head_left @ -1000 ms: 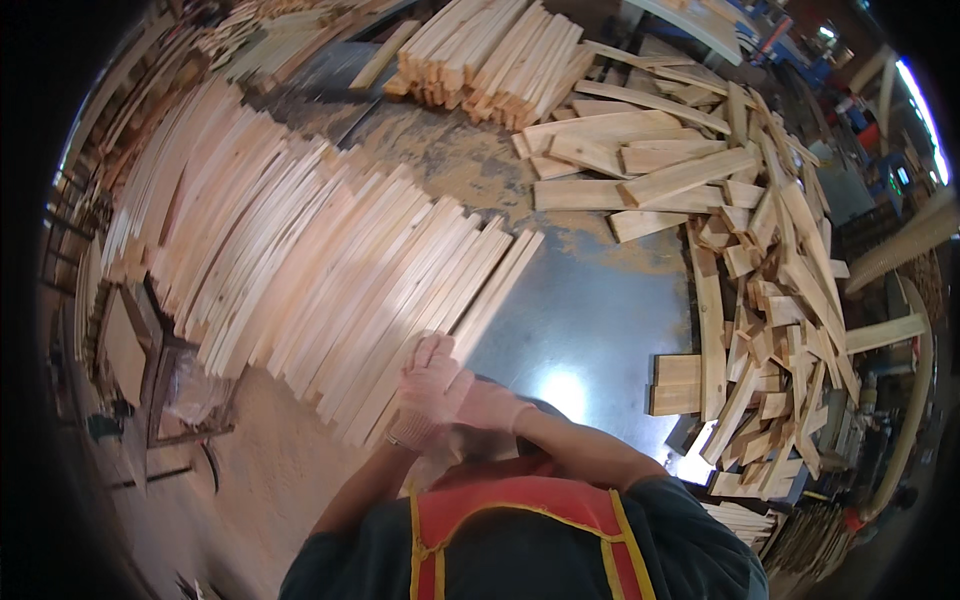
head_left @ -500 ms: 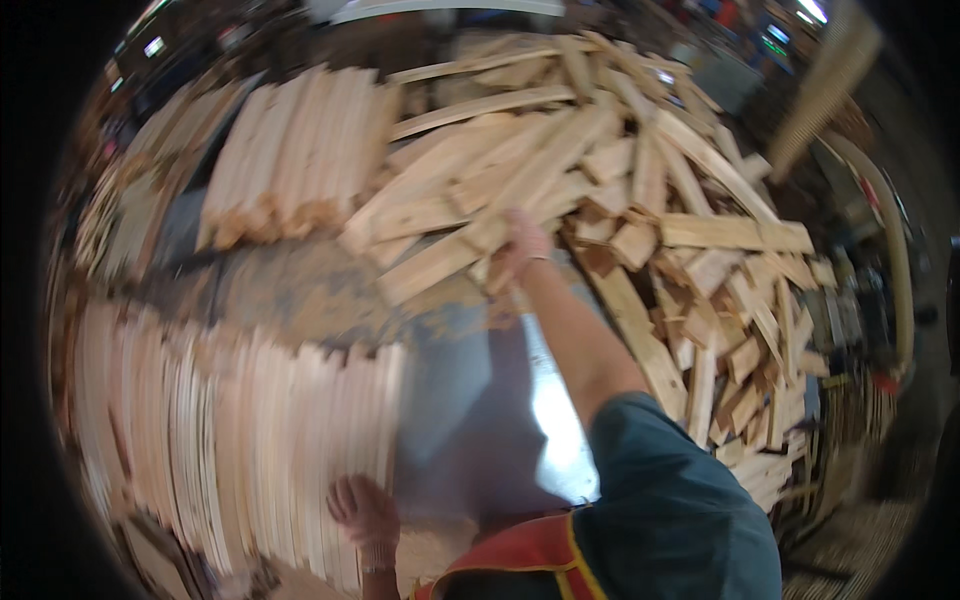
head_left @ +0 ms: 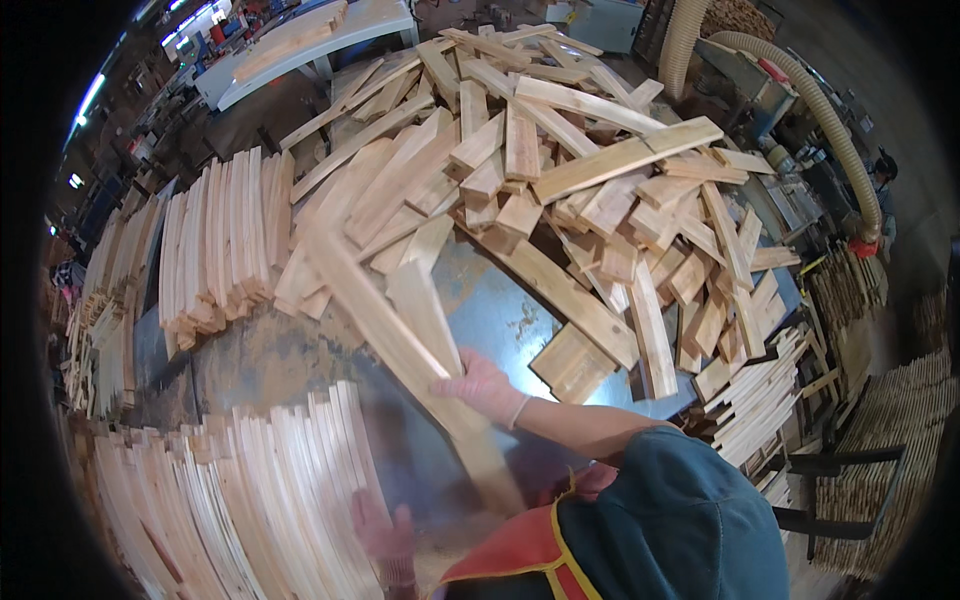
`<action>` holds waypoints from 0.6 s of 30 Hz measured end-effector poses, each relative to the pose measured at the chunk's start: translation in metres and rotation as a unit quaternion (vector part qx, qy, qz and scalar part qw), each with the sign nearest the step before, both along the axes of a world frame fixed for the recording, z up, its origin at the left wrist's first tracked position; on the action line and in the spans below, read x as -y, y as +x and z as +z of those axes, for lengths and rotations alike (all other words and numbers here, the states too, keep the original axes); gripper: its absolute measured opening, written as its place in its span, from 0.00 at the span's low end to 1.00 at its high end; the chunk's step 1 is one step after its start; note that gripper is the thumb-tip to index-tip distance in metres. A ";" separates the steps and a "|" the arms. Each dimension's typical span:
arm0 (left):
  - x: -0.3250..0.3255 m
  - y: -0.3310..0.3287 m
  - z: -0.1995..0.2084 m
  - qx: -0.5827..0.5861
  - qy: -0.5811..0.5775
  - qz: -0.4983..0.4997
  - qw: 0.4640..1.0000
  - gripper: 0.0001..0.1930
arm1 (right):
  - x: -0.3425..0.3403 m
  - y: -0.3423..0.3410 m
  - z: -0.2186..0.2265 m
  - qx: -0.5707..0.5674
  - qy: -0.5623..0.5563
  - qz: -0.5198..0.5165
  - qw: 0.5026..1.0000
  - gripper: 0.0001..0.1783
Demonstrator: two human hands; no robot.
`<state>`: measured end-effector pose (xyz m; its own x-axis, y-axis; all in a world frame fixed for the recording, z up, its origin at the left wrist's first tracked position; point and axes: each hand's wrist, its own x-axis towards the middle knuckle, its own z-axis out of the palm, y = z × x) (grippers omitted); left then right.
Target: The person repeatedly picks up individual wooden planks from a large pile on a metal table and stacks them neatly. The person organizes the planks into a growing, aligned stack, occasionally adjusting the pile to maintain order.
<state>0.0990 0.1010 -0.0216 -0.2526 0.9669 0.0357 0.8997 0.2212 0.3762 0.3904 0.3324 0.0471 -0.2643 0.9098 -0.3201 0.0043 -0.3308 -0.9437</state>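
My right hand is closed around a long pale wooden board, which slants across the metal table from the pile toward my body. A second, shorter piece of wood lies against that board and reaches the same hand; whether it is gripped too I cannot tell. The board's near end is blurred. Beside a row of tightly stacked wooden strips at the lower left, my left hand is blurred, its fingers apart, holding nothing.
A large jumbled heap of boards covers the far and right parts of the table. Another stack of strips stands at the far left. Ribbed hoses hang at the right, above more stacked wood.
My right hand has come back from the heap toward my body, bringing the board with it. My left hand has shifted slightly down beside the strips. The view has turned rightward.
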 end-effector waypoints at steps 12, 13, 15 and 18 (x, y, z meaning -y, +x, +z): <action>-0.019 0.052 -0.020 0.679 -0.111 0.080 0.721 0.33 | 0.169 -0.069 -0.103 0.189 0.141 0.116 0.965 0.46; -0.017 0.057 -0.012 0.719 -0.109 0.071 0.683 0.31 | 0.173 -0.066 -0.106 0.166 0.132 0.105 0.972 0.47; -0.004 0.028 -0.052 0.732 -0.071 0.088 0.672 0.28 | 0.171 -0.077 -0.086 0.171 0.091 0.140 0.971 0.57; -0.015 0.073 -0.003 0.722 -0.027 0.080 0.687 0.26 | 0.169 -0.066 -0.043 0.017 0.002 0.121 0.992 0.49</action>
